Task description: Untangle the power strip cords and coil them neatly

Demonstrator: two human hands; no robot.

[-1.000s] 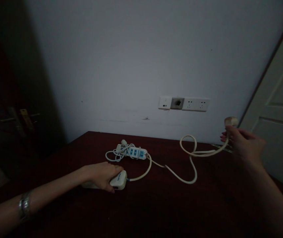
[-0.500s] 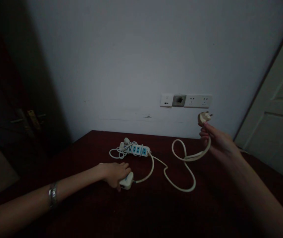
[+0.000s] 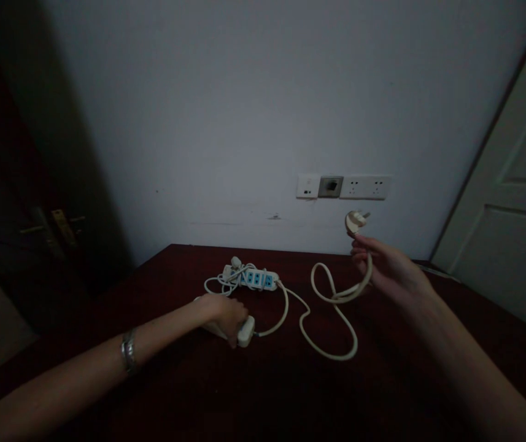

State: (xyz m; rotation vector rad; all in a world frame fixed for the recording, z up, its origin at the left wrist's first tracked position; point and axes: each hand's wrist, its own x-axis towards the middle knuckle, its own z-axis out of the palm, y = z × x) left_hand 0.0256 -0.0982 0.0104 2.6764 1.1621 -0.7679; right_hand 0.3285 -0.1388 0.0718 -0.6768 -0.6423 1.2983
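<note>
Widest passage ran over near tabletop (image 3: 285,402), between left forearm (image 3: 76,376) and right forearm (image 3: 467,356). Left hand (image 3: 223,314), set on white block (image 3: 246,333), barred left side; cord-wrapped power strip (image 3: 257,279) lay just beyond. Thick looped cord (image 3: 331,357) crossed toward right hand (image 3: 391,267), obstructing low sweep. Higher air stayed open before wall sockets (image 3: 366,187), except raised plug (image 3: 353,223) just below them in view.

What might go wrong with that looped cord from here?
If the right hand pulls the plug away, the looped cord could tighten into a kink. It also passes close by the end of the blue-socketed strip, so it might snag there.
</note>
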